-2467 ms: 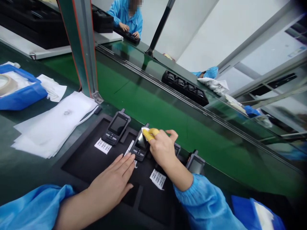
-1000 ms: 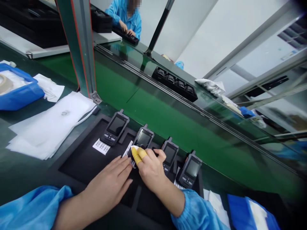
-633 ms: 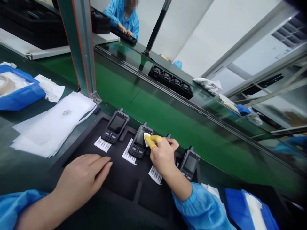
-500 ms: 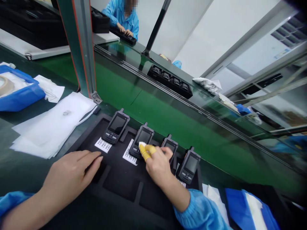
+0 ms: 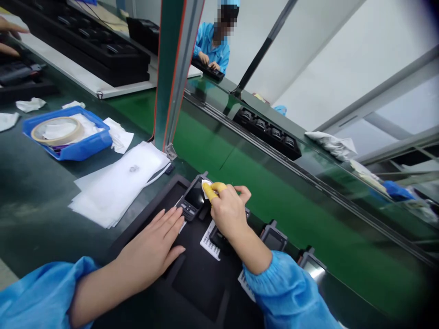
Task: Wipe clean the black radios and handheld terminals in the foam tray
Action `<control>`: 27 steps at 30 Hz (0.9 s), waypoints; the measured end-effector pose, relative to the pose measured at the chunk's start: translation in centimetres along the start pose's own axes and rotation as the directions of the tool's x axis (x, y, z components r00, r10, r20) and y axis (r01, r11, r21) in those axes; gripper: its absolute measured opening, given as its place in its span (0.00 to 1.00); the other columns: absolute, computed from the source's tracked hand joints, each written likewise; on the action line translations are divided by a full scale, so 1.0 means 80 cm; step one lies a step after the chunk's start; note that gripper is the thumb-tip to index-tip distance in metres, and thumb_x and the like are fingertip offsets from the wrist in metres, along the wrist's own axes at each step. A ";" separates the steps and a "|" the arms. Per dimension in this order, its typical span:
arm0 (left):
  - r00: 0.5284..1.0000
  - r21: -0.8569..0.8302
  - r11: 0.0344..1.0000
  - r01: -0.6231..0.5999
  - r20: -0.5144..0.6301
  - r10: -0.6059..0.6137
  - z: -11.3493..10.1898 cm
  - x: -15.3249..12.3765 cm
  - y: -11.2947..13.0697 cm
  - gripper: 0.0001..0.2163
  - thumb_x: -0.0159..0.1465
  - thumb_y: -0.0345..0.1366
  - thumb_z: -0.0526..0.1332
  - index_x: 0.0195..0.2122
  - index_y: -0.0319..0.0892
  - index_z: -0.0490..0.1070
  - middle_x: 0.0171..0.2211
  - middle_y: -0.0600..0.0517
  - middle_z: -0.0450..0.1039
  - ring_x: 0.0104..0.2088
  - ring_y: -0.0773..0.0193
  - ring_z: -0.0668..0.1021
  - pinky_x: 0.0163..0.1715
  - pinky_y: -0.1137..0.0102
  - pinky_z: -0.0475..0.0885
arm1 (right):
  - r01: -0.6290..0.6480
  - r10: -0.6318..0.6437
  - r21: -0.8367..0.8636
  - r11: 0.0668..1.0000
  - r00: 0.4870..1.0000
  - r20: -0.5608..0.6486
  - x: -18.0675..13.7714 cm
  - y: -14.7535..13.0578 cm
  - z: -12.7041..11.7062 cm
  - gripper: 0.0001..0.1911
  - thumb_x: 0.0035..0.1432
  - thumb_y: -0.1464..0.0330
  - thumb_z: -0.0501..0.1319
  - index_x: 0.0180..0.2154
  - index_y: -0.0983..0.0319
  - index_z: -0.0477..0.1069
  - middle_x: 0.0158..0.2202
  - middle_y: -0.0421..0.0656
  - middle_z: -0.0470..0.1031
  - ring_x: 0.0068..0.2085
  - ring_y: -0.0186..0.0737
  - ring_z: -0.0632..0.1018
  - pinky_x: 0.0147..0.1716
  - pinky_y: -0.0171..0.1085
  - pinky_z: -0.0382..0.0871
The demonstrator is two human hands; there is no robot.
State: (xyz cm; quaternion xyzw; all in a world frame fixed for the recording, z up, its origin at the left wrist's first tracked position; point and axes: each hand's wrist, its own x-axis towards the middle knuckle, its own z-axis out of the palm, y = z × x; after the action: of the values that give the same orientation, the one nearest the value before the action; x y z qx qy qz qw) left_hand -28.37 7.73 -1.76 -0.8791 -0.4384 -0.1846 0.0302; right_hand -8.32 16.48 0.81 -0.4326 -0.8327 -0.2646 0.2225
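My right hand (image 5: 229, 211), with yellow covers on two fingers, pinches a small white wipe (image 5: 206, 186) against the upper right of the leftmost handheld radio (image 5: 192, 201). My left hand (image 5: 151, 246) lies flat with fingers stretched out, its fingertips at that radio's lower left edge. The radio rests in a black foam tray (image 5: 197, 288). Beneath my right hand, a second radio (image 5: 216, 235) is mostly hidden. A third radio (image 5: 274, 237) and a fourth radio (image 5: 313, 262) stand further right, partly behind my sleeve. A white barcode label sheet (image 5: 210, 244) lies by the second radio.
White sheets (image 5: 120, 185) are stacked left of the tray. Beyond them sits a blue bin (image 5: 82, 148) with a tape roll (image 5: 56, 130). A metal post (image 5: 176, 73) rises behind. Across the green divider is another black tray (image 5: 265, 132); a co-worker (image 5: 212, 45) works further back.
My right hand has moved with the wipe from the second radio to the leftmost one. My left hand has come to the leftmost radio's edge. The view has swung left.
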 end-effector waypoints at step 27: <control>0.999 -0.090 0.995 0.045 0.027 -0.043 0.001 0.000 0.005 0.18 0.66 0.34 0.51 0.56 0.32 0.63 0.57 0.37 0.64 0.57 0.51 0.68 0.55 0.56 0.67 | 0.159 -0.163 0.094 0.983 0.986 0.040 0.009 -0.033 0.003 0.11 0.56 0.78 0.54 0.29 0.61 0.73 0.33 0.42 0.72 0.35 0.37 0.66 0.44 0.45 0.48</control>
State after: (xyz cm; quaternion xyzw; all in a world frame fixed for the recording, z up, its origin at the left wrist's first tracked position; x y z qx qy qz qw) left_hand -28.05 7.53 -1.80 -0.8720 -0.4491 -0.1939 -0.0193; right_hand -10.97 15.77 0.37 -0.3593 -0.8812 -0.2332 0.2000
